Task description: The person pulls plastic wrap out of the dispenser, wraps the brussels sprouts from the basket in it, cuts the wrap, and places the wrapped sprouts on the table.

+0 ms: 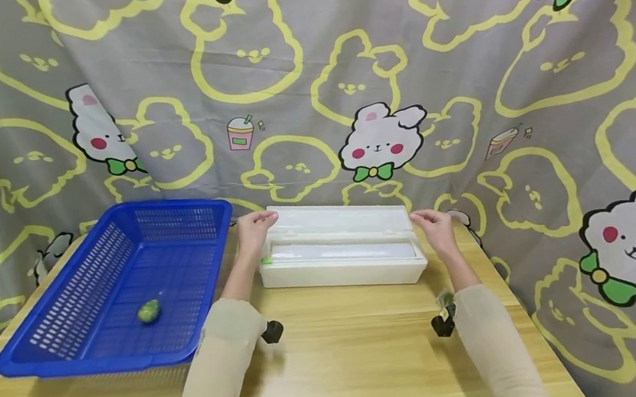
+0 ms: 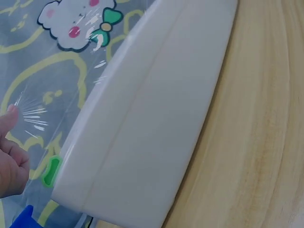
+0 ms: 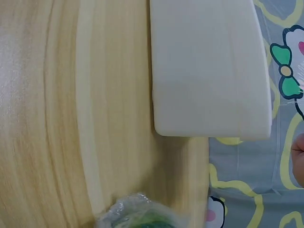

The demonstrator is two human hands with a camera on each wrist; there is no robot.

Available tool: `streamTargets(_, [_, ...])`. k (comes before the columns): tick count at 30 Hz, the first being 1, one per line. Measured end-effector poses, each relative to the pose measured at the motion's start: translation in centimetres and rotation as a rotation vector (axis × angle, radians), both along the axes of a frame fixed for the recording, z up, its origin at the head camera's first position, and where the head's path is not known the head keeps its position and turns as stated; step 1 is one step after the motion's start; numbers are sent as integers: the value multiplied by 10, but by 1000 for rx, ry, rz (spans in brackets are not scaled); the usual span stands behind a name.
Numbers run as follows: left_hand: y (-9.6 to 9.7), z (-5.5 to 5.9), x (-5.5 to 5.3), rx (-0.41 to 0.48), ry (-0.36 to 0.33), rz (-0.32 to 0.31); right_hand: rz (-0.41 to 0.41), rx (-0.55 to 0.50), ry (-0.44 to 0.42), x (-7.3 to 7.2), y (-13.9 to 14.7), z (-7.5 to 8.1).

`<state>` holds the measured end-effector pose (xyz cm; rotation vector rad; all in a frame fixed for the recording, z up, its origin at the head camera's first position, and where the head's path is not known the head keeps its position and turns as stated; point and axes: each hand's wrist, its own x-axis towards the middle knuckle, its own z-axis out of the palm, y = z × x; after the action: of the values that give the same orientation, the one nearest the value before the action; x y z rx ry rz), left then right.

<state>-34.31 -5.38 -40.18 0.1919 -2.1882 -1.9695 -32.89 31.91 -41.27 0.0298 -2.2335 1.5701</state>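
Note:
A long white cling film dispenser [image 1: 339, 274] lies across the far part of the table, its lid raised at the back. Clear cling film [image 2: 35, 118] stretches up from it, creased towards the left thumb. My left hand [image 1: 252, 234] pinches the film's left corner above the box's left end. Over the right end, my right hand [image 1: 436, 229] pinches the other corner; only a little of it enters the right wrist view. A green slider [image 2: 51, 171] sits at the box's left end.
A blue plastic basket [image 1: 120, 363] stands on the left, holding a small green film-wrapped item [image 1: 149, 310]. Another green item in clear film [image 3: 145, 217] lies near my right forearm. Behind the wooden table [image 1: 350, 366] hangs a patterned curtain [image 1: 287, 43].

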Motion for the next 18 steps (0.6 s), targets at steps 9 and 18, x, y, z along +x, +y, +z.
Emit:
streamTargets(9, [5,6,-3,38,37,62,-5,-37,14,-1,0,7])
streamTargets(18, [8,19,-3,97,39,71,24,-70,48,9,-9,31])
